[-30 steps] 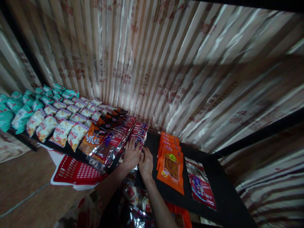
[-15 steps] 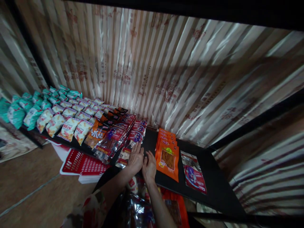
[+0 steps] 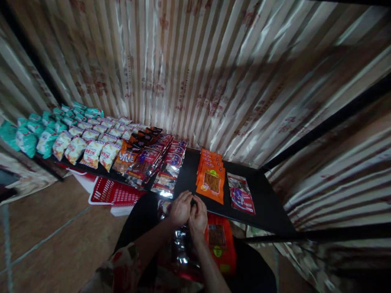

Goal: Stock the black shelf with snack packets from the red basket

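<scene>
My left hand and my right hand are close together at the front edge of the black shelf board, above my lap. Both have curled fingers, their fingertips nearly meeting; whatever they may hold is hidden. Just behind my left hand lies an overlapping row of red and silver snack packets. Orange snack packets overlap in a row beyond my right hand. Below my hands, shiny dark packets and an orange packet rest on my lap, partly covered by my forearms.
Left along the shelf are dark red packets, orange-brown packets, white bags and teal bags. A single red and silver packet lies at the right. A red basket stands beneath the shelf; a striped curtain hangs behind.
Both hands have drawn back from the red and silver packets to the shelf's front edge, and their fingers have curled in. The view has tilted downward.
</scene>
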`<state>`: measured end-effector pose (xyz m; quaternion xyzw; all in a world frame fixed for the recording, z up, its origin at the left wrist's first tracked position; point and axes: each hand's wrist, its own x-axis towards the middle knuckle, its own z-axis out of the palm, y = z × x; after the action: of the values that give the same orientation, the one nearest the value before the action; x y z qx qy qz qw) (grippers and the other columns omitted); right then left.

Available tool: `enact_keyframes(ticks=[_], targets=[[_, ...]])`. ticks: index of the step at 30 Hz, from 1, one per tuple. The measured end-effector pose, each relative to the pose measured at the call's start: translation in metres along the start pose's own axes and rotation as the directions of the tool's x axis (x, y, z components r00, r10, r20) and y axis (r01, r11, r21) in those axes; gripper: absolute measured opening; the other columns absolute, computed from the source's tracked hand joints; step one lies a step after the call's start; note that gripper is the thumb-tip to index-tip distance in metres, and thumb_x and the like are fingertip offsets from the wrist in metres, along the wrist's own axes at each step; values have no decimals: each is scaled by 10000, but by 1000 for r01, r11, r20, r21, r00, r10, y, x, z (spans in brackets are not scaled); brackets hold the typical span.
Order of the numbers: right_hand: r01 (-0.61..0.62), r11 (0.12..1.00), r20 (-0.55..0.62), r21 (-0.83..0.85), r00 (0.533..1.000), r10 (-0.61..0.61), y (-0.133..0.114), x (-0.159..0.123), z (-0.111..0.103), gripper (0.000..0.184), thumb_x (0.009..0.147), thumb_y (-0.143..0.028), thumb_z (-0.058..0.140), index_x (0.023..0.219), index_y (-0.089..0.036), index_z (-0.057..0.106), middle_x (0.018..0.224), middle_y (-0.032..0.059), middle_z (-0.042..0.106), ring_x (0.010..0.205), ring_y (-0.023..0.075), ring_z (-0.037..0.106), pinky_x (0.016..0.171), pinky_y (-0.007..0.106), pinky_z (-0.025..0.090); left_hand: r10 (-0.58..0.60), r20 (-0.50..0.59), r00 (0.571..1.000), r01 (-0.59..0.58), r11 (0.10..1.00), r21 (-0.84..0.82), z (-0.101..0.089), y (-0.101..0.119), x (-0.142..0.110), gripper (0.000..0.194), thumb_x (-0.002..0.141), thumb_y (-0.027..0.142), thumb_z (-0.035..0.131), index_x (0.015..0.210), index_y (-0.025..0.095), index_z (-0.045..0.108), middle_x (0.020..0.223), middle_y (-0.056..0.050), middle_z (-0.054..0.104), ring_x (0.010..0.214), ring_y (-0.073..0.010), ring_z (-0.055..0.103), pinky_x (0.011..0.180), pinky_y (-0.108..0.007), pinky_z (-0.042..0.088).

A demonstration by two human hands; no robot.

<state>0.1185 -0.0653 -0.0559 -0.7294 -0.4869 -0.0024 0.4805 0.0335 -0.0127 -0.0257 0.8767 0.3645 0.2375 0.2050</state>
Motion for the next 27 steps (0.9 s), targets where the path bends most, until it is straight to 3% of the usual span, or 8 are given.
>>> enact_keyframes(ticks=[6,9,11,14,17,22,27], targets=[[-90,996,25,-27,996,91,15,-38,-16,277,828,-252,336,878,-158,592,949,110,643,919,198,561,871,372,428,29,21,999,-28,998,-48,16,12,-43,348,854,143,371,1133,81,570,1163,-135,602,1093,-203,531,989,-354,427],[-177,979,114,-100,976,187,26,-53,-20,308,824,-246,318,903,-150,600,957,111,644,927,204,567,868,355,425,66,101,993,-59,996,-71,26,13,-62,378,852,131,373,1199,128,524,1226,-103,567,1140,-186,498,1015,-356,391],[-261,942,190,-211,935,301,33,-60,-22,338,819,-238,319,959,-131,608,1006,125,639,962,214,567,876,344,417,59,204,977,-48,997,-61,36,11,-73,401,839,115,381,1219,137,508,1268,-104,536,1194,-189,456,1040,-363,355],[-332,844,291,-421,832,472,43,-71,-25,371,810,-209,343,1059,-113,600,1069,135,629,1021,217,560,893,311,396,-70,359,931,69,997,16,51,4,-87,418,798,117,421,1202,91,523,1327,-154,472,1277,-243,366,1072,-393,294],[-305,763,344,-570,755,559,51,-82,-27,410,802,-180,376,1164,-108,555,1144,141,604,1081,213,543,908,289,377,-245,428,870,225,969,99,60,-6,-99,523,755,135,463,1274,71,452,1384,-178,396,1327,-305,267,1085,-469,226],[-228,735,391,-638,727,565,61,-97,-26,463,778,-162,428,1228,-101,517,1266,147,535,1181,222,479,956,290,336,-417,537,733,410,901,141,60,-20,-110,617,755,202,483,1327,3,367,1445,-223,259,1349,-325,200,1100,-434,179],[-207,750,427,-629,714,555,65,-101,-24,503,782,-180,409,1271,-83,472,1296,144,506,1236,229,415,973,303,320,-408,529,744,462,886,33,55,-21,-114,567,717,239,556,1256,80,485,1439,-170,309,1347,-313,213,1111,-409,150]])
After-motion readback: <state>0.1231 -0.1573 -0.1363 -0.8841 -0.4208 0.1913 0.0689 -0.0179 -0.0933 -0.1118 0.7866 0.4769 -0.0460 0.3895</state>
